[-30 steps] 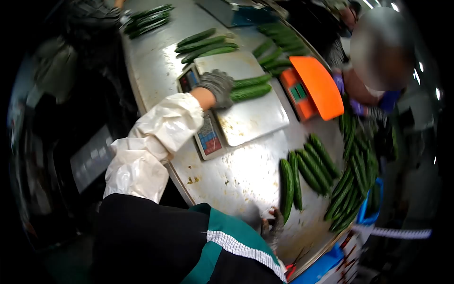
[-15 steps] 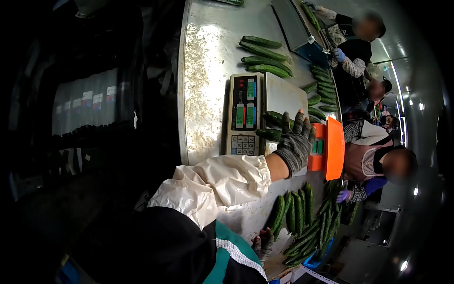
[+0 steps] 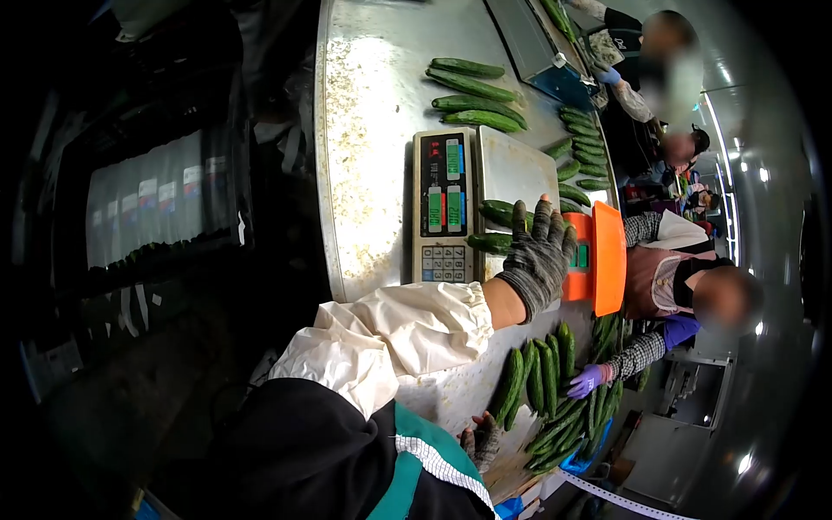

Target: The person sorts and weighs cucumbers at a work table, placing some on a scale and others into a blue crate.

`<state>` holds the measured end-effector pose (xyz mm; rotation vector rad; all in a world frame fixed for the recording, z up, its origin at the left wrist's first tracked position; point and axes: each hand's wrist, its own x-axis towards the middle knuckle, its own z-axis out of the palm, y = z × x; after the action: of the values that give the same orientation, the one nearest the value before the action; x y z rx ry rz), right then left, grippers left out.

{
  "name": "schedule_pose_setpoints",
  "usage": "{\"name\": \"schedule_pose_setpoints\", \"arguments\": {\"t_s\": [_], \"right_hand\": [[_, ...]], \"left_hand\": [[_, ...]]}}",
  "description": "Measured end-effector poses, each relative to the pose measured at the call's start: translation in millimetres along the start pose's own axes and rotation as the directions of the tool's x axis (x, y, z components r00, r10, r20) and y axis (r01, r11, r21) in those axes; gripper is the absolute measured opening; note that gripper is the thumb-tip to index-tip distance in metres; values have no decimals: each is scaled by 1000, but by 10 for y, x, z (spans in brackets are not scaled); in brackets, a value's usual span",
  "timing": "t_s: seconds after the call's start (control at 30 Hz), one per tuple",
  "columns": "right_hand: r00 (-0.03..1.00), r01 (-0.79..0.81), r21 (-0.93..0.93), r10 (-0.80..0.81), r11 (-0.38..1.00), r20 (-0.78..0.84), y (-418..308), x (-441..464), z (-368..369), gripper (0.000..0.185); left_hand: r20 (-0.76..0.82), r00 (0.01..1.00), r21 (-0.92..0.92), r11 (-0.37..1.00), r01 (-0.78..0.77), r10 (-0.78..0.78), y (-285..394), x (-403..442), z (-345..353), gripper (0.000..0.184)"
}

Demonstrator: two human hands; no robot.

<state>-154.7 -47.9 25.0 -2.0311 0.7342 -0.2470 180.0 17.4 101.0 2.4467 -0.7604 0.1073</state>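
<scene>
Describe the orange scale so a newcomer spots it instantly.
Start at the metal table, then the large pale scale on it. Next to that, near the left hand, is the orange scale. Its bright orange tray and body set it apart.

Left hand (image 3: pixel 536 256), grey fingerless glove, fingers spread over two cucumbers (image 3: pixel 492 243) on steel scale (image 3: pixel 513 165); contact unclear. Orange scale (image 3: pixel 609 260) just beyond, on far side. Right hand (image 3: pixel 479 440) at near side, partly hidden, grip unclear. Four cucumbers (image 3: pixel 477 102) beside steel scale's display. Co-worker's purple-gloved hand (image 3: pixel 589 381) at cucumber pile (image 3: pixel 568 433), far side of metal table (image 3: pixel 360 173).
</scene>
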Motion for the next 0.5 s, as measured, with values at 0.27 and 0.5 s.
{"name": "schedule_pose_setpoints", "arguments": {"t_s": [0.27,0.5], "right_hand": [[994,2,-73,-10,997,-111,-85,-46,38,47],[992,-44,-89,33,995,-122,-79,-117,10,45]], "left_hand": [[77,995,42,997,-65,61,-123,-78,29,93],[-108,994,180,984,-14,34,-515,-191,58,75]]}}
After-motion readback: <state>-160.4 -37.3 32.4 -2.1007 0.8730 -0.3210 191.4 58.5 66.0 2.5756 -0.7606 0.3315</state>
